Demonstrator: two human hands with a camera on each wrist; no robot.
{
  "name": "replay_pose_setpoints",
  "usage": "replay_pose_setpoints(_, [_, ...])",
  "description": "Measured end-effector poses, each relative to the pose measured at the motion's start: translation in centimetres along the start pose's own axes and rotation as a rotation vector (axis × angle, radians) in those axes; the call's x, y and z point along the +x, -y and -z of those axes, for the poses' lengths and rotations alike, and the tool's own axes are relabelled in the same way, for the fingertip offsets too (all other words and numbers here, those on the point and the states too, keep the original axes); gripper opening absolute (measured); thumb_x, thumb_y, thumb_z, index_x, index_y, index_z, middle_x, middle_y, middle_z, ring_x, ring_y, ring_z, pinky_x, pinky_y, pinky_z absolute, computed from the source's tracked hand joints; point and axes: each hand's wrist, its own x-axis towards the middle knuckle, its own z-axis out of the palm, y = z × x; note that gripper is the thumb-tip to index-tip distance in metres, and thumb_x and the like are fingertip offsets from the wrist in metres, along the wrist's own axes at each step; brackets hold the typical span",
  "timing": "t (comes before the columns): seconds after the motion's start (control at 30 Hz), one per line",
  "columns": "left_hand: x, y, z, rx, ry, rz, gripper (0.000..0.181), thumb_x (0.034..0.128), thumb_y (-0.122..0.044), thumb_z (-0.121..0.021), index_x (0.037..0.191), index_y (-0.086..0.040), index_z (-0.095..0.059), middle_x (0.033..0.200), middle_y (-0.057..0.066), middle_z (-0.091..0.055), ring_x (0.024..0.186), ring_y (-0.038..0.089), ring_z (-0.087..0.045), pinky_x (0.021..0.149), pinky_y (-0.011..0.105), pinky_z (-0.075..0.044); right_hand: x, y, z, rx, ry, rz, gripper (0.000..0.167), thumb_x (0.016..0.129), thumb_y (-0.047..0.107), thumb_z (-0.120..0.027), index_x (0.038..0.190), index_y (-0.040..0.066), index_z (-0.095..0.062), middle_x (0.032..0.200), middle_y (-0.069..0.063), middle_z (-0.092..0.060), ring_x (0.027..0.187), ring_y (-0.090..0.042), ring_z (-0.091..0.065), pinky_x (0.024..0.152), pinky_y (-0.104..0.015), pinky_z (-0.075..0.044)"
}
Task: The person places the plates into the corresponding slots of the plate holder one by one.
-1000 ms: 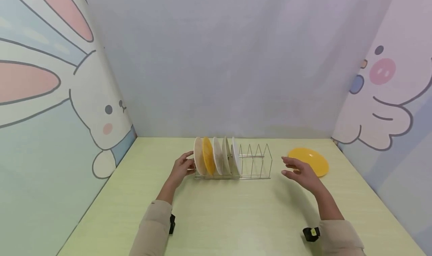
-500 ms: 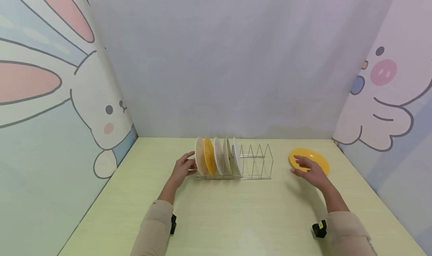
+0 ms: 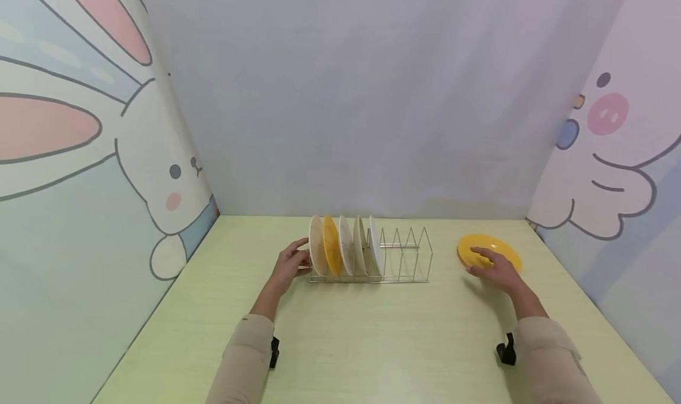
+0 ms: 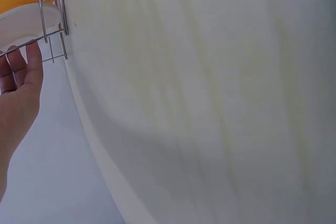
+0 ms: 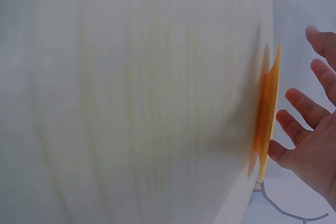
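Note:
A wire dish rack (image 3: 405,263) stands on the table, with several plates upright in its left half. They include a yellow plate (image 3: 332,246) and a white plate (image 3: 376,247). My left hand (image 3: 289,266) holds the rack's left end, its fingertips on the wire (image 4: 53,34) in the left wrist view. Another yellow plate (image 3: 470,244) lies flat to the right of the rack. Above its near part hovers my right hand (image 3: 497,270), fingers spread and holding nothing. In the right wrist view, one fingertip overlaps the plate's rim (image 5: 272,114); whether it touches, I cannot tell.
The pale table (image 3: 372,339) meets a grey back wall (image 3: 351,126) just behind the rack. Side panels printed with a rabbit (image 3: 159,185) on the left and a white cartoon animal (image 3: 590,179) on the right bound the table.
My right hand has moved right and slightly forward from beside the rack to over the flat yellow plate. The left hand stays at the rack's left end.

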Motion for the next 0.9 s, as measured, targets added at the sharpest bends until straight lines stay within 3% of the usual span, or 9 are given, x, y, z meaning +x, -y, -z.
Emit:
replay_pose_setpoints(0.3, [0.0, -0.1, 0.0, 0.0, -0.004, 0.0, 0.04, 0.0964, -0.012, -0.05, 0.136, -0.006, -0.045, 0.084, 0.009, -0.058, 0.082, 0.028, -0.06, 0.086, 0.054, -0.045, 0.6, -1.2, -0.3, -0.055, 0.02, -0.025, 0.059, 0.086, 0.026, -0.067, 0.127, -0.01, -0.048, 0.126, -0.037, -0.041, 0.111, -0.048, -0.041, 0.092, -0.059, -0.034])
replay_pose_setpoints(0.53, [-0.1, -0.1, -0.1, -0.01, -0.005, 0.005, 0.04, 0.0967, -0.011, -0.049, 0.136, -0.005, -0.044, 0.084, 0.008, -0.059, 0.084, 0.03, -0.06, 0.087, 0.057, -0.043, 1.0, -1.7, -0.5, -0.166, -0.022, -0.002, 0.041, 0.082, 0.017, -0.069, 0.114, -0.007, -0.061, 0.117, -0.034, -0.05, 0.104, -0.049, -0.044, 0.087, -0.06, -0.034])
replay_pose_setpoints(0.9, [-0.2, -0.1, -0.2, -0.05, -0.002, 0.007, 0.041, 0.096, -0.009, -0.049, 0.136, -0.005, -0.044, 0.082, 0.008, -0.058, 0.082, 0.029, -0.059, 0.09, 0.062, -0.036, 0.8, -1.7, -0.6, -0.177, -0.048, 0.044, 0.032, 0.083, 0.012, -0.067, 0.109, -0.007, -0.064, 0.11, -0.032, -0.054, 0.099, -0.047, -0.047, 0.084, -0.059, -0.037])
